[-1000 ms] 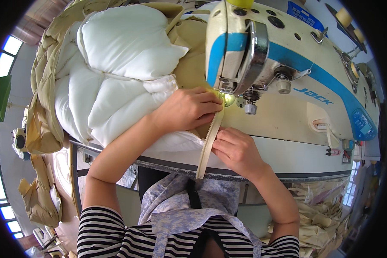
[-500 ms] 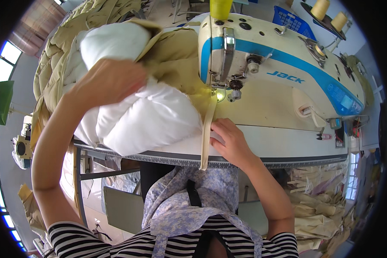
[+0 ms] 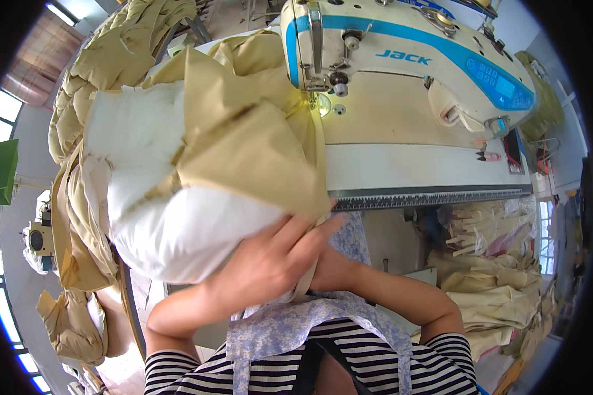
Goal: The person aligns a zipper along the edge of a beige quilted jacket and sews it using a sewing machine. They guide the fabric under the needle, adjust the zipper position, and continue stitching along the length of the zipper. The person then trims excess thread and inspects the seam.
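Observation:
A padded garment piece, with tan fabric [image 3: 244, 151] over white filling [image 3: 184, 230], lies on the left of the sewing machine [image 3: 402, 59] and bulges over the table's front edge. A narrow pale strip [image 3: 320, 141] runs from under the needle along the tan fabric's right edge toward me. My left hand [image 3: 263, 266] is at the near right corner of the piece, its fingers at the tan fabric's edge, smeared by motion. Right beside it, partly behind it, is my right hand [image 3: 333, 270], close to the strip's lower end; its fingers are hidden.
A ruler strip [image 3: 435, 197] lines the table's front edge. Small pink-handled snips [image 3: 488, 156] lie on the right of the tabletop. Tan fabric heaps [image 3: 487, 296] stand below right, with more tan padded pieces [image 3: 122, 49] at the far left.
The tan fabric now covers much of the white filling, and the piece has come nearer to me. My left hand has swung down and right; my right hand has drawn back toward my body.

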Demonstrator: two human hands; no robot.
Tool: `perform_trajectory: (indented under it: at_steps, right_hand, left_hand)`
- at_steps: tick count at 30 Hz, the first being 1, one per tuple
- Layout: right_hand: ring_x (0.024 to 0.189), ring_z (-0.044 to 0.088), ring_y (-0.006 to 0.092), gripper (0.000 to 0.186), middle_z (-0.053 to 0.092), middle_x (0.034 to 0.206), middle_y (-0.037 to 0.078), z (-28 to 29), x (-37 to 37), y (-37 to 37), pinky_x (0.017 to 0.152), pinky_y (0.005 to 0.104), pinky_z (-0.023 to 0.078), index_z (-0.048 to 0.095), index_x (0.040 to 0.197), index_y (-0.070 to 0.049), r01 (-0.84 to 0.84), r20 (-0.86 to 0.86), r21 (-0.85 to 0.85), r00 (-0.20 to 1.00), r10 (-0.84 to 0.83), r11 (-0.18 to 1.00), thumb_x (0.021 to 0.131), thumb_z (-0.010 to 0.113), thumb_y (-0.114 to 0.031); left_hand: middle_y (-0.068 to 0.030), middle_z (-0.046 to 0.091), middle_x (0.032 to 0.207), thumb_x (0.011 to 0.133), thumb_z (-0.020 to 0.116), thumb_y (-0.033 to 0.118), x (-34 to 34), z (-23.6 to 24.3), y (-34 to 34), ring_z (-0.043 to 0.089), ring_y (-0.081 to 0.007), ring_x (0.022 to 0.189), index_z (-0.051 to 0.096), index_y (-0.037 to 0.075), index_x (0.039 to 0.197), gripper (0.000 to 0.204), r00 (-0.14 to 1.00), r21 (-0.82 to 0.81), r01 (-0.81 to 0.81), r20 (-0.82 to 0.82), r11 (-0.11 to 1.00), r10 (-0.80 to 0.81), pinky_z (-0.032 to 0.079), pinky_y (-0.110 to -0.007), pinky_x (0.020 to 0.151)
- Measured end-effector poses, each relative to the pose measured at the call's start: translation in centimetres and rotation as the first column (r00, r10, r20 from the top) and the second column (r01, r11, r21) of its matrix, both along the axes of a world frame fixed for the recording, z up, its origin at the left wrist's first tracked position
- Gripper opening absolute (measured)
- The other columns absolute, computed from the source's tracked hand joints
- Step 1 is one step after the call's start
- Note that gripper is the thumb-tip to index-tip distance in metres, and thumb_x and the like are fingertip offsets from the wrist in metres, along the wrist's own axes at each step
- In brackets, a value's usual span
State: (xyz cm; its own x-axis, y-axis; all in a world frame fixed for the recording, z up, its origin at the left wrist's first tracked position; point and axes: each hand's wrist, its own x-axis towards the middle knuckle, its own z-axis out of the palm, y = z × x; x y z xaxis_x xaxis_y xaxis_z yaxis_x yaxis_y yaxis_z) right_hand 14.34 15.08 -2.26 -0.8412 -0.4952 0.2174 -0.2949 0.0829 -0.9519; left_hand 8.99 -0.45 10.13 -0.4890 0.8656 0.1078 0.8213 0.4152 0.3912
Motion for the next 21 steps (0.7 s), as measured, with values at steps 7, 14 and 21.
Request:
perform_trajectory:
  at_steps: [7,14,21]
  right_hand:
    - [0.081,0.068,0.0297,0.017,0.068,0.085,0.011,-2.3,1.2,1.0,0.074,0.0390,0.054,0.070,0.103,0.000,0.238,-0.202,0.317,0.963,-0.180,0.918,0.094,0.067,-0.014]
    - [0.116,0.066,0.0293,0.060,0.063,0.132,0.022,-3.7,2.4,4.4,0.099,0.0425,0.054,0.046,0.147,0.003,0.625,0.771,-0.622,0.594,0.230,0.471,0.109,0.036,-0.042]
    - [0.065,0.066,0.0192,0.045,0.069,0.077,0.014,0.1,4.5,4.2,0.069,0.0325,0.055,0.060,0.114,0.004,0.379,0.666,-0.416,0.746,-0.007,0.827,0.112,0.037,-0.035]
  left_hand:
    - [-0.0064,0.029,0.166,0.100,0.053,0.009,-9.7,-7.9,-3.4,0.027,-0.0330,0.152,0.043,0.023,0.154,0.057,0.919,-0.225,-0.378,-0.212,0.898,0.333,0.023,-0.046,0.124]
    - [-0.0108,0.059,0.133,0.089,0.064,0.001,-7.7,-6.9,-2.4,0.053,-0.0351,0.131,0.064,0.004,0.124,0.034,0.912,-0.068,-0.122,-0.401,0.990,0.085,0.041,-0.046,0.113]
    - [-0.0122,0.063,0.117,0.079,0.074,0.003,-5.8,-6.4,2.5,0.064,-0.0316,0.105,0.066,0.002,0.120,0.042,0.961,0.176,0.000,-0.272,0.984,0.048,0.056,-0.041,0.087]
